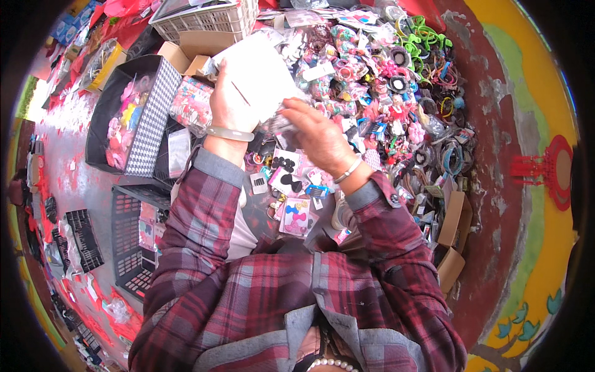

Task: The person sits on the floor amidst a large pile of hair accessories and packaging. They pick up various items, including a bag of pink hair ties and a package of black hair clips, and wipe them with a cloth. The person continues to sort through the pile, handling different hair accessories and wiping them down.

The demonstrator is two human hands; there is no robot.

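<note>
My left hand grips a bright white flat piece, like a card or thin box, with a dark slit near its lower left. The thumb lies along its left edge; the other fingers are hidden. At its lower right corner my right hand has its fingers bent together, slightly blurred, around a crinkled clear plastic packet. What the packet contains is too unclear to tell. Below the hands lie carded hair clips with black bows and a card of pink and blue bows.
A large heap of packaged hair accessories spreads ahead and right, with green headbands. To the left stand a houndstooth box, a black crate and an open carton. Cardboard boxes stand by the right wall.
</note>
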